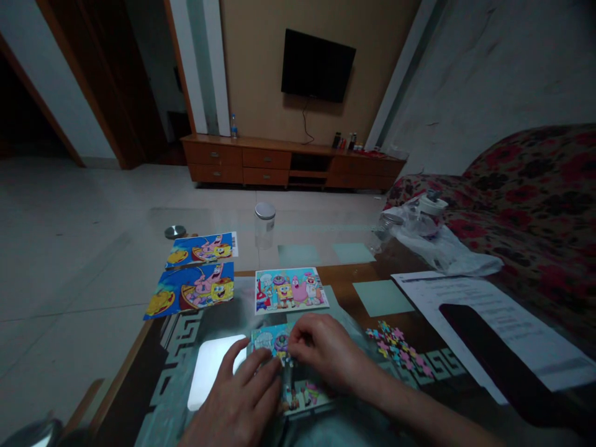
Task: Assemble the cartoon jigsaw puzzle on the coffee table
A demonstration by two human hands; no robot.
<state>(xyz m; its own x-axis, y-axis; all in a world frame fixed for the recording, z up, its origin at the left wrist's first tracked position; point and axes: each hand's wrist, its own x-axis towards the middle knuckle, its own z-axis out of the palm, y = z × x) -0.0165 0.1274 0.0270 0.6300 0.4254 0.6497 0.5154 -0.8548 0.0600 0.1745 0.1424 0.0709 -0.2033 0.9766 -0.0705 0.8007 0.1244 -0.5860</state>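
Observation:
A partly assembled cartoon jigsaw puzzle (pixel 265 338) lies on the glass table in front of me. Its upper part shows joined pieces, while gaps appear lower down. My left hand (pixel 246 391) rests over its left edge, fingers spread and flat. Above the puzzle's middle, my right hand (pixel 321 347) is closed in a pinch; whatever its fingertips hold is hidden. Loose puzzle pieces (pixel 400 349) lie in a pile to the right. Just beyond the puzzle is a reference picture card (pixel 291 290) with the same cartoon figures. Beside my left hand lies a blank white card (pixel 212 372).
Two blue cartoon pictures (pixel 195 288) lie at the left table edge. A lidded clear jar (pixel 265 226) stands at the back. On the right are printed papers (pixel 465 329), a black phone (pixel 498 360) and a plastic bag (pixel 442 245). A pale green sheet (pixel 382 298) lies nearby.

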